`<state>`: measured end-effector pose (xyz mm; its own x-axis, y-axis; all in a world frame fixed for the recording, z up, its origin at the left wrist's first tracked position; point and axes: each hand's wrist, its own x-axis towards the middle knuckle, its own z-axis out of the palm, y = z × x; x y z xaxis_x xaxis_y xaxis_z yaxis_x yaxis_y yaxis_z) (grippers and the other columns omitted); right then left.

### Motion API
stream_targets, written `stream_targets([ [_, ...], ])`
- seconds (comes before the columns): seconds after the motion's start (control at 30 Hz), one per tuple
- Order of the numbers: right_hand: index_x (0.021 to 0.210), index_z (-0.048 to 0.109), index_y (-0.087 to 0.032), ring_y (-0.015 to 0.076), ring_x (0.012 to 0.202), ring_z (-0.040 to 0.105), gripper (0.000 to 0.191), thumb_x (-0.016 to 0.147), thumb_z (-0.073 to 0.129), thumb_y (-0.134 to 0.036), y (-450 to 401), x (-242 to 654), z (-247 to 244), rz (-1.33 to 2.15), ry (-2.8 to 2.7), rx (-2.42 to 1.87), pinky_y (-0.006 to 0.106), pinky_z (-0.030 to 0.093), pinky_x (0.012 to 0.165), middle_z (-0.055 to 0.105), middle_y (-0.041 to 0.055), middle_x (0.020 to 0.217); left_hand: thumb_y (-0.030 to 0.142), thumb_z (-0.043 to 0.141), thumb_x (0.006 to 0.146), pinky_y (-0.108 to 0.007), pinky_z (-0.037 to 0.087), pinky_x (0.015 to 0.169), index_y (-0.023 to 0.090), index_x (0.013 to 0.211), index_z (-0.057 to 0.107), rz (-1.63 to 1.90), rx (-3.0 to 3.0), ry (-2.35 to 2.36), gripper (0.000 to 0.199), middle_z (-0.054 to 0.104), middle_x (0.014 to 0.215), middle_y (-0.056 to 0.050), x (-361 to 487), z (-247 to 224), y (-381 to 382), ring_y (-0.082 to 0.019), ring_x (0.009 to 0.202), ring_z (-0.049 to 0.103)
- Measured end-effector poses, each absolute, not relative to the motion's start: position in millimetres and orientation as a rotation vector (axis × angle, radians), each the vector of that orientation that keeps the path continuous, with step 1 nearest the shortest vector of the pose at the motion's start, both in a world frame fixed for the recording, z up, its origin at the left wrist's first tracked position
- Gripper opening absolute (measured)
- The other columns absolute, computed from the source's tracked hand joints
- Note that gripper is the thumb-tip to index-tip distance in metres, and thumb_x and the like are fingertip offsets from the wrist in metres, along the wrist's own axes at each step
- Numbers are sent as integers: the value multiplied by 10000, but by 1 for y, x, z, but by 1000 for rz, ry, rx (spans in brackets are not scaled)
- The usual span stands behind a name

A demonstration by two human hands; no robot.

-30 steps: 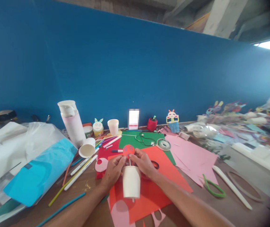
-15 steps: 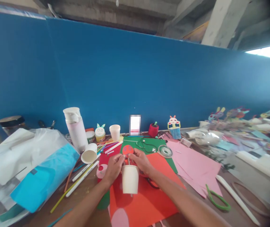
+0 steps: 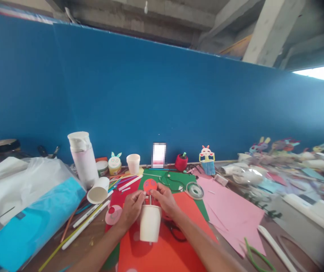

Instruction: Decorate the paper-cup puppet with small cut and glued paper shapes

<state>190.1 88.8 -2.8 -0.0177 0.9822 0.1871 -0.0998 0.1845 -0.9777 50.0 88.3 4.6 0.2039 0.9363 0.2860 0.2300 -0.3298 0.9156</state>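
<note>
A white paper cup (image 3: 150, 223) hangs upright over the red paper, with a thin stick (image 3: 150, 199) standing out of its top and a short end below its base. On the stick's upper end is a round red paper face (image 3: 149, 185) with drawn eyes. My right hand (image 3: 164, 198) pinches the disc's lower edge by the stick, thumb and finger closed. Beside the stick on the other side, my left hand (image 3: 133, 207) is pinched at the disc's lower left; what its fingertips hold is too small to tell.
Red paper (image 3: 164, 253) lies below the cup, with black-handled scissors (image 3: 175, 231) on it. Green paper, a tape roll (image 3: 194, 190) and pink paper (image 3: 232, 211) are farther right. A white flask (image 3: 82, 160), a tipped cup (image 3: 98, 190) and several markers stand or lie left.
The view has shifted, so the cup and both hands sit slightly lower and more to the left. The left fingertips are a little farther from the right ones.
</note>
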Motion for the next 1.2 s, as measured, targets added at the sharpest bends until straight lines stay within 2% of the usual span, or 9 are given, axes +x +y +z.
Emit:
stream_targets([
  [0.4,746,526,-160,106,579,461,136,701,555,-285,88,188,-4,1159,-1262,-955,212,366,541,518,-21,639,346,429,761,-208,254,446,161,544,433,1196,1595,1072,285,392,499,35,49,3,84,-92,482,340],
  [0.63,692,537,-161,88,526,426,160,678,584,-313,83,193,1,1115,-1260,-1000,201,342,508,510,-33,593,372,416,770,-215,266,449,166,535,438,1168,1624,1069,314,400,489,32,51,4,83,-98,472,361],
  [1.03,802,580,-162,133,648,509,202,683,603,-324,69,192,-5,1207,-1168,-953,249,400,630,594,15,732,391,361,807,-214,270,465,168,551,415,1082,1708,1010,344,403,476,36,52,1,80,-92,459,379],
  [1.2,792,576,-191,151,686,527,179,696,589,-342,71,198,-10,1211,-1152,-952,260,408,653,601,16,754,412,340,812,-217,267,452,173,568,414,1030,1673,997,349,429,476,30,54,1,79,-96,447,389],
])
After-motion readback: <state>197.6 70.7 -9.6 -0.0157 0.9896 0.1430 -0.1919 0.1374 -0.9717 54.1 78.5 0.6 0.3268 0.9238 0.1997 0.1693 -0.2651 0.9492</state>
